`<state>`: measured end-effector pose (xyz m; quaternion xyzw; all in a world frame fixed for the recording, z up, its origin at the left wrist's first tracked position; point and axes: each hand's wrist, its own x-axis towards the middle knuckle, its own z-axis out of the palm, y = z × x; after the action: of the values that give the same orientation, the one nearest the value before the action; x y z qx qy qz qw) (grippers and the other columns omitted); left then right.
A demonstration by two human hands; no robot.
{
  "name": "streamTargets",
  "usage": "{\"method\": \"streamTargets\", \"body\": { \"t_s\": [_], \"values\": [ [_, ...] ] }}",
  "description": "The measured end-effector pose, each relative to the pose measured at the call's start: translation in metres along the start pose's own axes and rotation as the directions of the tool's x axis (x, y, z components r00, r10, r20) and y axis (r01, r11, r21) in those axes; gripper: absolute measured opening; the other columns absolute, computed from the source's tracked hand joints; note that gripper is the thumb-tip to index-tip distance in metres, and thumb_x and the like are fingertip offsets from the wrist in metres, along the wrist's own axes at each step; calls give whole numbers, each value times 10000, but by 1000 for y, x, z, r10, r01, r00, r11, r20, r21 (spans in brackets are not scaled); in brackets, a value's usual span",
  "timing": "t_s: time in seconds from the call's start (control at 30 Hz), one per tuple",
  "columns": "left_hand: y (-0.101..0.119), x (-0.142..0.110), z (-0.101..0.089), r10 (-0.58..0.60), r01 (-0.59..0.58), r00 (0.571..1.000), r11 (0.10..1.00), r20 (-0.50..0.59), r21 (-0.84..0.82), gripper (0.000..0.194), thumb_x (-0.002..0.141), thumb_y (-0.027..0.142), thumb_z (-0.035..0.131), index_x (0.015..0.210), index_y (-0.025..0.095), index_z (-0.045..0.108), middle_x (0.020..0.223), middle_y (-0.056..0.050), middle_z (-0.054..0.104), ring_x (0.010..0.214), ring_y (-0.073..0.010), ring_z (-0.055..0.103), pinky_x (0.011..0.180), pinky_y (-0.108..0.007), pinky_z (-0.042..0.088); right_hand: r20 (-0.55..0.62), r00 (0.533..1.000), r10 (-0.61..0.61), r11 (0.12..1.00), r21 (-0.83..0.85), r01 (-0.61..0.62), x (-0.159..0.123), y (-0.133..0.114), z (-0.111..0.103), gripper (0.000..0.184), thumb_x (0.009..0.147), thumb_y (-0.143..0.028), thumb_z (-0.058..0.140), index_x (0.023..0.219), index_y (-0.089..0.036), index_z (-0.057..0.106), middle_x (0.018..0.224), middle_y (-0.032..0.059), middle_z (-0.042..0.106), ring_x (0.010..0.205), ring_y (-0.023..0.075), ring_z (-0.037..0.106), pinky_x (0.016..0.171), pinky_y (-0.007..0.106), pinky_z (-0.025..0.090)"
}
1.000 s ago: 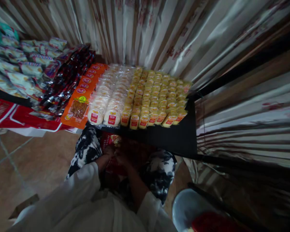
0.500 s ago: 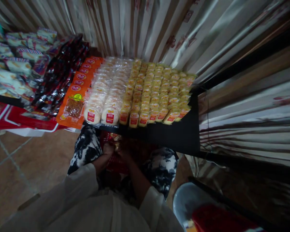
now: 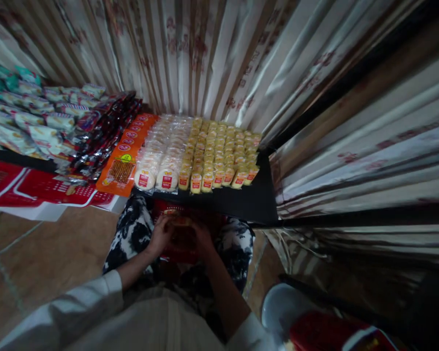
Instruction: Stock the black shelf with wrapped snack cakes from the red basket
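My left hand (image 3: 161,235) and my right hand (image 3: 202,235) are close together over my lap, just below the table edge. Their fingers curl round the two ends of a small yellowish packet (image 3: 182,221), whose print is too dark to read. Under it, between my knees, lies something red (image 3: 179,251) like a bag or box, mostly in shadow. On the table ahead, rows of small yellow snack packets (image 3: 219,156) stand beside rows of clear-wrapped round white crackers (image 3: 167,179). An orange bag of stick snacks (image 3: 120,165) lies left of them.
Dark shiny packets (image 3: 98,131) and white packets (image 3: 51,122) are heaped at the left of the black table (image 3: 256,200). Red bags (image 3: 44,187) hang along its left front. Striped curtains (image 3: 205,63) rise behind. A grey bucket (image 3: 285,307) stands at lower right.
My view has shifted, so the table goods sit lower and farther left on the right side. My hands have moved apart, with the yellowish packet now showing lengthwise between them.
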<state>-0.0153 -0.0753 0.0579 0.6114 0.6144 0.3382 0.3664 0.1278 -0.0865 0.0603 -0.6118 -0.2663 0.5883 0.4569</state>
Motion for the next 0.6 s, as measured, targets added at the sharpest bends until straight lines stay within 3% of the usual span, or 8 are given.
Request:
{"method": "streamTargets", "body": {
  "t_s": [0.13, 0.33, 0.5, 0.6],
  "values": [
    [36, -2, -9, 61, -62, 998, 994, -9, -87, 123, 796, 185, 502, 853, 195, 610, 984, -56, 608, 982, -173, 561, 928, -350, 448, -24, 996, 91, 980, 179, -85, -20, -12, -11, 303, 660, -292, 572, 945, -215, 641, 967, 49, 686, 897, 223, 649, 757, 343, 534],
    [69, 0, -4, 71, -66, 997, 990, 37, -122, 148, 787, 269, 542, 900, 200, 608, 957, -49, 609, 911, -176, 575, 837, -327, 477, -26, 998, -64, 981, 181, 68, -46, -27, -32, 345, 687, -301, 601, 1026, -243, 630, 1125, 52, 631, 1028, 248, 602, 823, 369, 523],
    [106, 13, 3, 214, -193, 972, 964, 102, -183, 157, 756, 182, 518, 871, 201, 623, 923, -36, 622, 895, -164, 586, 814, -302, 482, 4, 979, -205, 972, 120, 203, -59, -58, -55, 290, 761, -419, 596, 981, -242, 662, 1022, 43, 674, 978, 243, 614, 878, 384, 485],
    [138, 27, 8, 249, -212, 955, 952, 160, -219, 284, 738, 137, 504, 996, 189, 609, 1008, -50, 621, 935, -159, 587, 809, -287, 489, 13, 961, -275, 960, 53, 274, -58, -78, -70, 305, 767, -452, 594, 974, -239, 665, 951, 34, 691, 925, 231, 632, 863, 378, 487]
  ]
}}
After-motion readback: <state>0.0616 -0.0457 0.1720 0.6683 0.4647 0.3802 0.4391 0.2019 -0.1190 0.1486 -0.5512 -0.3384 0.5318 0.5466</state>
